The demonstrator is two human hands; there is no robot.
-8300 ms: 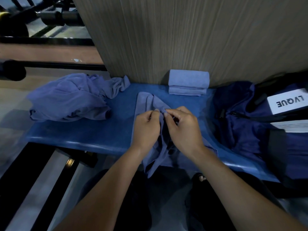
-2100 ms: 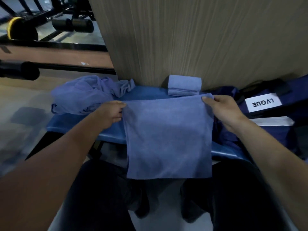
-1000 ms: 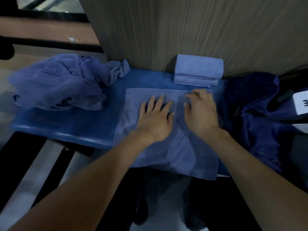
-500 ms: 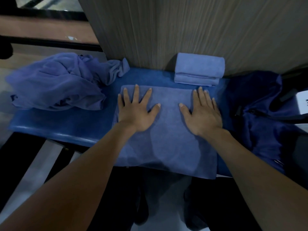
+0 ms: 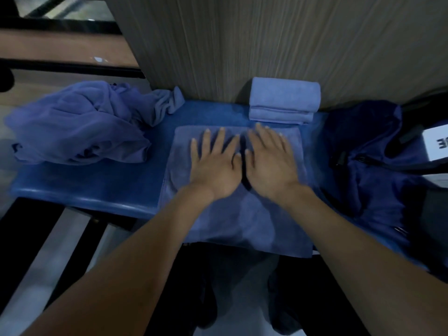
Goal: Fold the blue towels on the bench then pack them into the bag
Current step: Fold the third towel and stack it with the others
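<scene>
Smoothing step: left hand (image 5: 213,170) and right hand (image 5: 269,163), grips released, flat on towel (image 5: 242,221) on counter (image 5: 92,190). Next: grasping an edge to fold.

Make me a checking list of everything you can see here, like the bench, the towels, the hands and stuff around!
Surface: blue bench, padded, against a wood-grain panel.
Job's things: flat towel spread on the bench, its near edge hanging over; folded towels stacked by the panel; crumpled towels heaped at left; dark blue bag at right.
Clutter: nothing seen.
Hands: left hand and right hand lie flat on the flat towel, side by side.
Cables: nothing seen.
Surroundings: dark rails and floor beyond.
</scene>
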